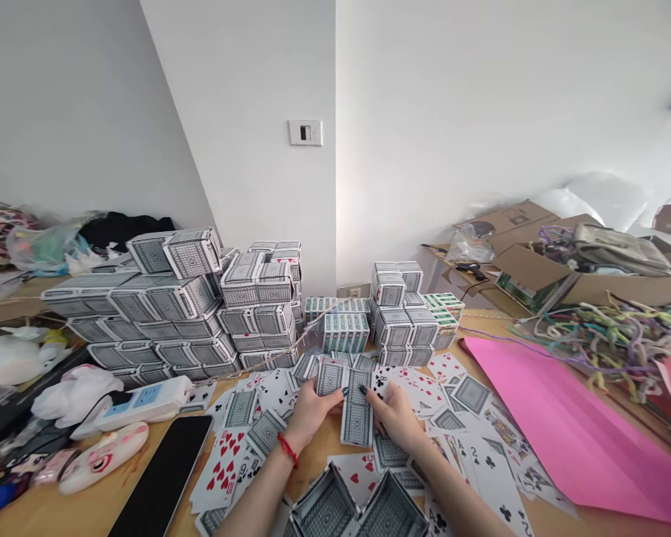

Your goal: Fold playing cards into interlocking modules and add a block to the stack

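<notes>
Showing grey, patterned backs — the held cards (357,421).

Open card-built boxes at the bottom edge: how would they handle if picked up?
Probably light for their size: the open boxes look hollow, with thin playing-card walls. Likely to buckle if squeezed hard, since nothing visible inside braces those walls. Perhaps a bit slippery, as the printed card surfaces look smooth.

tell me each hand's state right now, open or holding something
Left hand: closed, holding a patterned-back playing card.
Right hand: closed, pinching another patterned-back card.
</notes>
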Demonstrator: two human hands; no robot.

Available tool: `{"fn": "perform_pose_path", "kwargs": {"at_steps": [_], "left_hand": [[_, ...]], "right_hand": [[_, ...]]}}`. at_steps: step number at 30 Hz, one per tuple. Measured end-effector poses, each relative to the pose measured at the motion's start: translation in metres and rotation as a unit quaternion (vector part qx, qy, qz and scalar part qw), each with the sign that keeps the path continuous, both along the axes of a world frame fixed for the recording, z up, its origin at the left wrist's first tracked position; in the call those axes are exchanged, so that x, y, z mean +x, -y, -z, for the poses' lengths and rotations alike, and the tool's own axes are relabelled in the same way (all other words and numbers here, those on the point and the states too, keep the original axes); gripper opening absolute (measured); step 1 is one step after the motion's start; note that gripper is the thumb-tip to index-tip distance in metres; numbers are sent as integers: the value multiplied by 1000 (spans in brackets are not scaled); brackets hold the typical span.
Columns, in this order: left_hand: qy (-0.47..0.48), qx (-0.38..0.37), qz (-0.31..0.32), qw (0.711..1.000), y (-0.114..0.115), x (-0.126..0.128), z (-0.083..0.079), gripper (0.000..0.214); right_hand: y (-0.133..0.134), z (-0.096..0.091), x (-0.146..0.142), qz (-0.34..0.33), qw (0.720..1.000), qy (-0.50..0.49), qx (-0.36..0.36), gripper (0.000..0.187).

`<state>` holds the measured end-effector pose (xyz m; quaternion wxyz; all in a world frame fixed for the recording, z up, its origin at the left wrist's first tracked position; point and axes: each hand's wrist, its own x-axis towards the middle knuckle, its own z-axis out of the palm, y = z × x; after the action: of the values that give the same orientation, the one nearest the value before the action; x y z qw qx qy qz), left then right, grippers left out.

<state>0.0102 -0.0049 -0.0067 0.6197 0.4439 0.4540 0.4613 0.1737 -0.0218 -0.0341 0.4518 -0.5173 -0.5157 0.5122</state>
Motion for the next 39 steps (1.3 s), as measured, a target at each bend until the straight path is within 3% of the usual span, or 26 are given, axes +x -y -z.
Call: {"fn": "perform_pose_path", "kwargs": {"at_steps": [14, 20, 27, 33, 39], "left_hand": [[-149, 73, -16, 986, -1, -5, 4, 20], [-122, 75, -4, 990, -1, -4, 7, 27], [-143, 80, 7, 986, 0, -4, 0, 29], [-22, 67, 82, 994, 4, -8, -3, 50], [-20, 66, 93, 993, 4, -9, -4, 56]], "right_hand": [[-2, 5, 2, 2, 999, 31, 12, 38], [-2, 3, 1, 2, 1000, 9, 2, 38], [-5, 3, 3, 16, 998, -56, -36, 42], [-8, 5, 17, -23, 990, -112, -83, 41], [-11, 4, 24, -34, 984, -136, -107, 39]]}}
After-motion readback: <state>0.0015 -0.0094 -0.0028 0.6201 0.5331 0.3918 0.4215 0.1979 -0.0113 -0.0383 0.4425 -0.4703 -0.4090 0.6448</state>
